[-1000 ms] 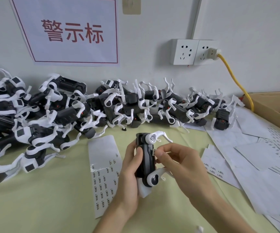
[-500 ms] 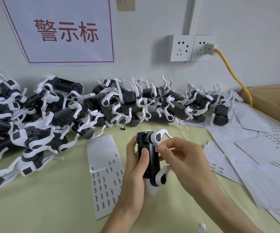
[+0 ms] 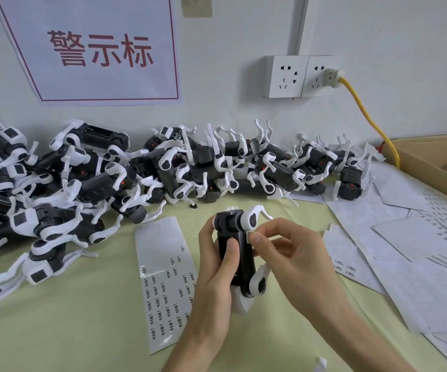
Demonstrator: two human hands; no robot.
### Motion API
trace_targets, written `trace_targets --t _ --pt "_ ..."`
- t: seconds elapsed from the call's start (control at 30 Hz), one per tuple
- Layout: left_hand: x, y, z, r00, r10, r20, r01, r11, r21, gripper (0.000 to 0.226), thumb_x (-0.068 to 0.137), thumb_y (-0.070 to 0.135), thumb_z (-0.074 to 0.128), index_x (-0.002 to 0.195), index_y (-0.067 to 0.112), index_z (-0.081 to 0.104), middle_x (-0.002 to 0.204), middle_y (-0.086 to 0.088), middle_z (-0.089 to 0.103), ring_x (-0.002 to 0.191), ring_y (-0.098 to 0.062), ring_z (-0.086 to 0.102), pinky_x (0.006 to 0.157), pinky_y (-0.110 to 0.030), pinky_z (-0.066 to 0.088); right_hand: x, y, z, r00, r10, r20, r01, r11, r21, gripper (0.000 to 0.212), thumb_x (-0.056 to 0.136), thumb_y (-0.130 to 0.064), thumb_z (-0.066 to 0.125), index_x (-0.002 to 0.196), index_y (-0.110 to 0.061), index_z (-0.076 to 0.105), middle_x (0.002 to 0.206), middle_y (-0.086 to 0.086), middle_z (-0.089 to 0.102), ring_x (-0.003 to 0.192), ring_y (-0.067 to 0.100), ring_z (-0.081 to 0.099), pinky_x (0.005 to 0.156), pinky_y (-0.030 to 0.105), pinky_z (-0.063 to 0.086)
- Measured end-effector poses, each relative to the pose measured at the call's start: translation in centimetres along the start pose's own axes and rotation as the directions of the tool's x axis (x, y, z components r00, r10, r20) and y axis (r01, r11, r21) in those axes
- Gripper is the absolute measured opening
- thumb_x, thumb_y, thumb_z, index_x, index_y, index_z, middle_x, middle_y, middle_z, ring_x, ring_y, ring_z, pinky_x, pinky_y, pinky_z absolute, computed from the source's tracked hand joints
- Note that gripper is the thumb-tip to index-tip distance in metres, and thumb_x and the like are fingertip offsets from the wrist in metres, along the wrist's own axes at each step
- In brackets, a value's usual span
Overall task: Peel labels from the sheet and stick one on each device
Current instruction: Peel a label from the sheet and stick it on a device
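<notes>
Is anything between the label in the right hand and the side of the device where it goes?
Nothing visible. The right hand pinches the small label right against the black side of the device, which the left hand holds upright. The white arm sits just above that spot, not across it.

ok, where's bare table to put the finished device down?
Bare green table lies near-left, bordered by the label sheet, the device pile and the near edge. A narrower strip lies behind the held device, before the back row. The right is crowded with spent backing sheets.
</notes>
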State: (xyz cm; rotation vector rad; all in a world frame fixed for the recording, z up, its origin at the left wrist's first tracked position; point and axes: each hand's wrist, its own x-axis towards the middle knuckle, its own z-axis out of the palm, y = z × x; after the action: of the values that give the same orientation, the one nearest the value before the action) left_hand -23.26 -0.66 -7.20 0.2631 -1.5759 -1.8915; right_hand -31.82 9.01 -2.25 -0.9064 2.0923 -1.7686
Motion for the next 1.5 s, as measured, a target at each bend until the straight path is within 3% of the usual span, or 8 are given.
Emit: trace_targets --t 0.77,0.87,0.97,1.1,1.2,1.3,1.43,1.5 --pt "-0.1 0.0 -0.1 1.000 0.005 0.018 -0.006 1.000 0.026 0.046 0.097 0.044 0.048 0.143 0.040 0.045 0.121 0.014 0.069 0.118 -0.003 0.064 0.093 -0.013 0.047 -0.2 0.2 0.2 0.999 0.013 -0.036 -0.013 1.000 0.014 0.020 0.091 -0.019 0.072 0.071 -0.022 0.068 0.070 -0.001 0.074 0.063 0.014 0.069 0.051 0.011 0.043" --pt "-0.1 0.0 -0.1 1.000 -0.005 0.024 0.005 1.000 0.004 0.043 0.098 0.042 0.048 0.141 0.038 0.048 0.120 0.011 0.070 0.115 -0.006 0.067 0.089 -0.017 0.052 0.0 0.2 0.0 0.998 0.064 0.000 -0.064 0.994 0.083 0.022 0.090 -0.018 0.074 0.072 -0.010 0.064 0.069 0.001 0.074 0.064 0.010 0.069 0.052 0.012 0.043" --pt "0.1 -0.1 -0.2 0.999 -0.034 0.019 0.035 0.999 -0.035 0.043 0.098 0.044 0.050 0.140 0.037 0.050 0.123 0.002 0.070 0.117 -0.020 0.069 0.093 -0.034 0.056 0.4 0.4 -0.1 0.980 0.181 0.080 -0.195 0.956 0.221 0.030 0.086 -0.024 0.077 0.071 -0.004 0.060 0.065 0.005 0.069 0.061 0.011 0.064 0.053 0.012 0.044" --pt "0.4 -0.2 -0.5 0.999 -0.050 -0.018 0.049 0.996 -0.074 0.042 0.096 0.045 0.053 0.137 0.036 0.056 0.118 -0.006 0.072 0.108 -0.021 0.070 0.084 -0.026 0.056 0.5 0.7 0.2 0.942 0.241 0.233 -0.313 0.880 0.358 0.019 0.095 -0.018 0.067 0.078 -0.011 0.061 0.072 0.002 0.060 0.062 0.010 0.055 0.052 0.011 0.040" --pt "0.5 -0.2 -0.7 0.999 -0.046 -0.015 0.045 0.995 -0.084 0.041 0.097 0.044 0.052 0.137 0.033 0.056 0.119 -0.005 0.072 0.108 -0.020 0.071 0.085 -0.029 0.057 0.6 0.8 0.2 0.949 0.170 0.266 -0.259 0.899 0.352 0.018 0.090 -0.025 0.072 0.078 -0.016 0.062 0.076 0.001 0.059 0.064 0.011 0.054 0.053 0.011 0.040" --pt "0.4 -0.1 -0.5 0.999 -0.050 0.016 0.052 0.991 -0.124 0.048 0.097 0.042 0.054 0.140 0.024 0.054 0.124 -0.010 0.071 0.114 -0.024 0.070 0.086 -0.029 0.058 0.7 0.7 0.3 0.956 0.103 0.276 -0.196 0.923 0.332 0.031 0.086 -0.038 0.078 0.073 -0.016 0.061 0.069 0.000 0.058 0.056 0.009 0.053 0.049 0.010 0.038" --pt "0.3 0.0 -0.5 0.996 -0.074 0.047 0.083 0.969 -0.231 0.050 0.094 0.038 0.057 0.138 0.015 0.055 0.122 -0.018 0.069 0.110 -0.026 0.069 0.084 -0.031 0.058 0.8 1.1 0.2 0.934 0.057 0.353 -0.189 0.916 0.354 0.032 0.089 -0.033 0.075 0.068 -0.016 0.057 0.065 0.001 0.053 0.053 0.008 0.048 0.049 0.011 0.036" --pt "0.2 0.1 -0.5 0.995 -0.078 0.069 0.093 0.964 -0.251 0.048 0.095 0.036 0.055 0.138 0.014 0.055 0.127 -0.022 0.066 0.113 -0.028 0.068 0.088 -0.037 0.058 0.9 1.5 0.2 0.929 0.038 0.367 -0.181 0.913 0.365 0.030 0.088 -0.030 0.070 0.074 -0.007 0.056 0.071 0.007 0.051 0.058 0.012 0.046 0.054 0.015 0.039"
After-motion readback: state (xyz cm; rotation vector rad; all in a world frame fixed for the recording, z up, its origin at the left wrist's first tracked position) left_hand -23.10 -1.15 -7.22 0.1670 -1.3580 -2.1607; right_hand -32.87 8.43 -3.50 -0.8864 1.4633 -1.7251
